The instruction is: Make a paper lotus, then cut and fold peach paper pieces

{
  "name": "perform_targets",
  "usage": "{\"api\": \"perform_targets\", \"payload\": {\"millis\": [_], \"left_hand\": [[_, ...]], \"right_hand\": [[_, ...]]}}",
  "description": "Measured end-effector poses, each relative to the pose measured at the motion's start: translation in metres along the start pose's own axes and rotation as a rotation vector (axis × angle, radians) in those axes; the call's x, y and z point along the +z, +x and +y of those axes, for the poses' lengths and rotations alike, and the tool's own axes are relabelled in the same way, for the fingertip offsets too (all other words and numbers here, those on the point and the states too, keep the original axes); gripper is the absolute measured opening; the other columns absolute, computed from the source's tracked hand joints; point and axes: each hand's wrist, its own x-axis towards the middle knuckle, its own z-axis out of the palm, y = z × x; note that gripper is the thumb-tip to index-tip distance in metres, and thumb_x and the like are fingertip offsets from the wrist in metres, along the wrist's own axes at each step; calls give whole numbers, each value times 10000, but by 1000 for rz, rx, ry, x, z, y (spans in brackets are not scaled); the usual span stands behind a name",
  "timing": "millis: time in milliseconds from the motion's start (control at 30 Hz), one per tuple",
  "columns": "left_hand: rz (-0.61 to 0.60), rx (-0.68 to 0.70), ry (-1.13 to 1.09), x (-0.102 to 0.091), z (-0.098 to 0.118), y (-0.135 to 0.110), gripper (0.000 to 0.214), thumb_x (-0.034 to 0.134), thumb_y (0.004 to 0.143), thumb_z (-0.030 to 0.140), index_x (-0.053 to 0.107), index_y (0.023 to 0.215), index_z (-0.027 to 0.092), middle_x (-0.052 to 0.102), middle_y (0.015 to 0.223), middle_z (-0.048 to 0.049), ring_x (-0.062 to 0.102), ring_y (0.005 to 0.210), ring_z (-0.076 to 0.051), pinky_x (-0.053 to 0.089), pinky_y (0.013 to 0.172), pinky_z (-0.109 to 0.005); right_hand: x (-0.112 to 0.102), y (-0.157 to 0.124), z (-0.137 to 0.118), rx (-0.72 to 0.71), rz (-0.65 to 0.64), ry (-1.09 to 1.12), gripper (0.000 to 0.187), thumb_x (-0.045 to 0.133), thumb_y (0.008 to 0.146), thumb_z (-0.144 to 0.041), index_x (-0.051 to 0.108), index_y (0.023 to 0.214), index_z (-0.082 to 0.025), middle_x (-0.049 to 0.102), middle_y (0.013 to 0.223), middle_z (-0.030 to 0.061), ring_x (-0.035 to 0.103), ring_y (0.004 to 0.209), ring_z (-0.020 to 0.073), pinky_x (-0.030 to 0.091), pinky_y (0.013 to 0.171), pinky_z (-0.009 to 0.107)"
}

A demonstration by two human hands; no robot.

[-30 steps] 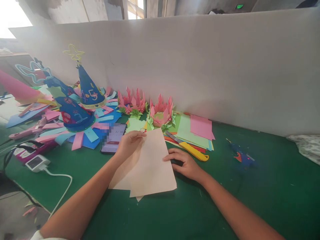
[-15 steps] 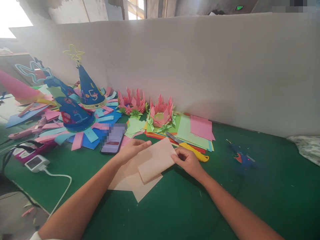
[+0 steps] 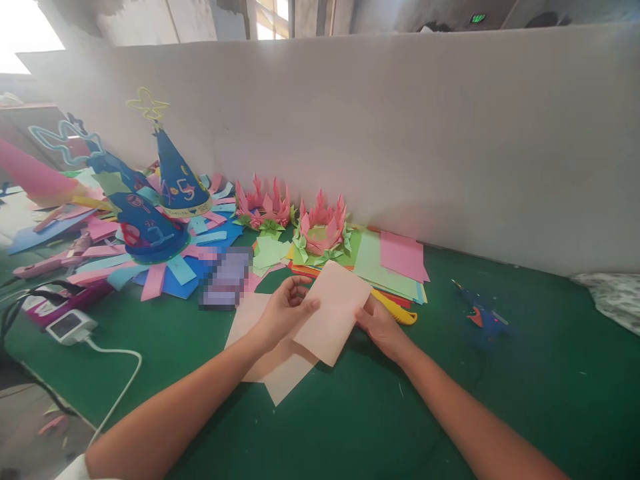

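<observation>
Folded sheet rotated since last frame; held left of yellow cutter, pinched in right hand. Touched by left hand, whose closure cannot be told.

upper pink sht | rect., tilted, held up | partly over lower pink shts, flat, overlapping

The green surface bears overlapping pale pink sheets near its middle, a stack of coloured paper farther back, blue sheets and a white charger towards the left, and a blue-and-orange tool lying well apart to the right.
</observation>
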Motion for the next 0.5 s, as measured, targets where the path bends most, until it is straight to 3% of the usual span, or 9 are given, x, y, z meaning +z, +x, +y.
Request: {"api": "perform_targets", "payload": {"millis": [200,267,500], "left_hand": [[-171,-51,2,0,-2,-2,459,774,641,381,528,979,190,559,841,-6,548,758,-122,438,654,-227],[-155,-41,1,0,-2,-2,417,744,668,428,551,943,182,568,856,-19,541,762,-123,429,647,-223],[-21,-9,15,0,-6,5,376,692,692,506,580,705,148,488,615,31,421,536,-66,345,513,-204]], "right_hand": [[1,-2,-1,86,68,-87,483,786,626,-409,645,1028,-182,690,1069,80,631,963,276,507,837,417],[1,-2,-1,100,38,-98,463,784,631,-396,654,1022,-183,694,1059,74,640,942,266,514,827,408],[1,-2,-3,116,-128,-174,480,759,670,-370,628,1096,-195,691,1054,63,638,962,255,514,832,396]]}}
